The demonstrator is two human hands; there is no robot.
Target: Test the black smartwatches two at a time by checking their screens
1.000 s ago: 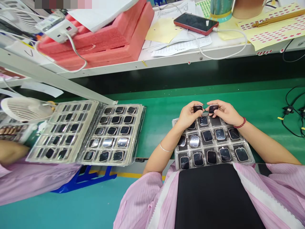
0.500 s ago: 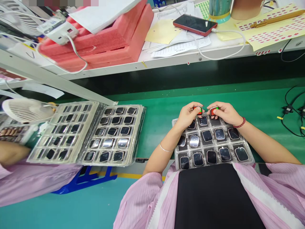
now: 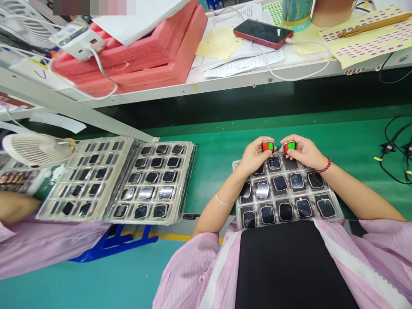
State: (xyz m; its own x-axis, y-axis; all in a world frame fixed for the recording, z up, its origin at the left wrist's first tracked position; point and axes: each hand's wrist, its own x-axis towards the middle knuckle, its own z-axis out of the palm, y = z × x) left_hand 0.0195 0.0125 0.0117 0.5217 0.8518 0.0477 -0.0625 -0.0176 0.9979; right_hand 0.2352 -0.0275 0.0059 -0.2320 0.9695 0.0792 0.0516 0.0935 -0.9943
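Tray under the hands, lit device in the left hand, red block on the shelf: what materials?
Tray: likely thin clear plastic, glossy; see-through with bright glints.
Lit device: smooth screen, glass or clear plastic, can't tell which; pale, shiny rim suggests metal.
Red block: probably foam, matte; soft-looking edges and a small tear in its face.

The left watch (image 3: pixel 268 146) and the right watch (image 3: pixel 290 146) had gone from black to blocks of red and green as I looked on. Both thumbs (image 3: pixel 292 153), higher across them a moment earlier, had slipped lower, baring more colour.
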